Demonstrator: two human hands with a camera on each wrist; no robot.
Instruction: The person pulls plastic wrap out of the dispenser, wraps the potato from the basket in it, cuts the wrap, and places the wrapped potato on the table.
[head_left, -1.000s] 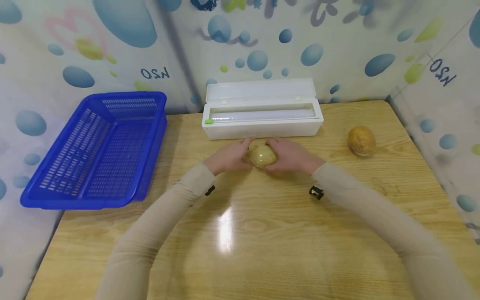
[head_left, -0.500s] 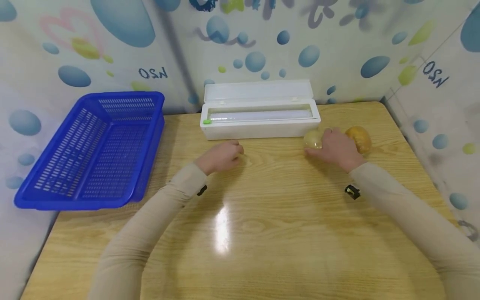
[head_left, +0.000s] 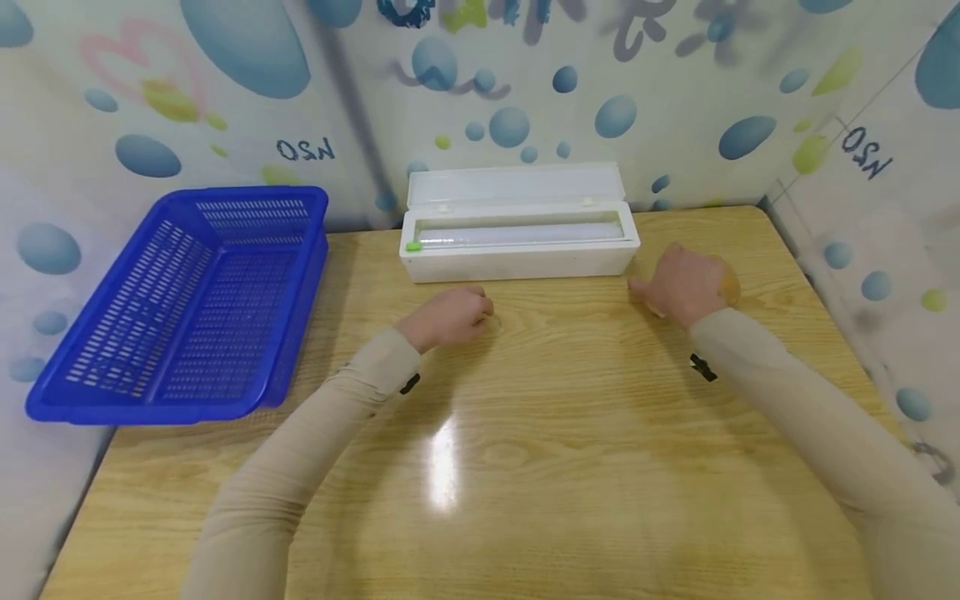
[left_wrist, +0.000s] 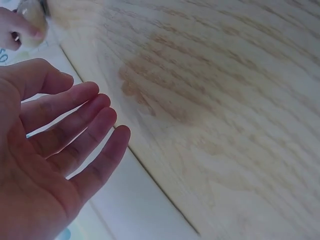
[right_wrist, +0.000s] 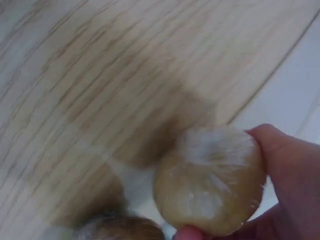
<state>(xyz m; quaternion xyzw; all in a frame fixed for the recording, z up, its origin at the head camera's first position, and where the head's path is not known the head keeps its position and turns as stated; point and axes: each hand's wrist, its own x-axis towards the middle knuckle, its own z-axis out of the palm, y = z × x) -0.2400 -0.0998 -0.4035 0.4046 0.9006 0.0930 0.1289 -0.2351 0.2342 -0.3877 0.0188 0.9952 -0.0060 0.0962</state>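
Note:
My right hand [head_left: 682, 285] grips a round, pale yellow fruit [right_wrist: 212, 185] wrapped in crinkled cling film; thumb and fingers hold its sides in the right wrist view. From the head view the back of the hand hides nearly all of it. Right beside this hand is an orange-coloured round fruit [head_left: 730, 282], also film-wrapped, its top edge [right_wrist: 120, 230] showing low in the right wrist view. My left hand [head_left: 450, 317] holds nothing, its fingers loosely bent over the table in front of the white box; its palm [left_wrist: 45, 175] shows in the left wrist view.
A white cling film dispenser box [head_left: 517, 267] with raised lid stands at the table's back, a film roll [head_left: 517, 235] inside. At the left is a blue plastic basket [head_left: 273, 367]. The wooden table [head_left: 525, 467] meets patterned walls behind and at the right.
My right hand has carried the pale yellow fruit from the middle, between both hands, rightward to beside the orange-coloured one. The left hand has let go of it and stays near the box.

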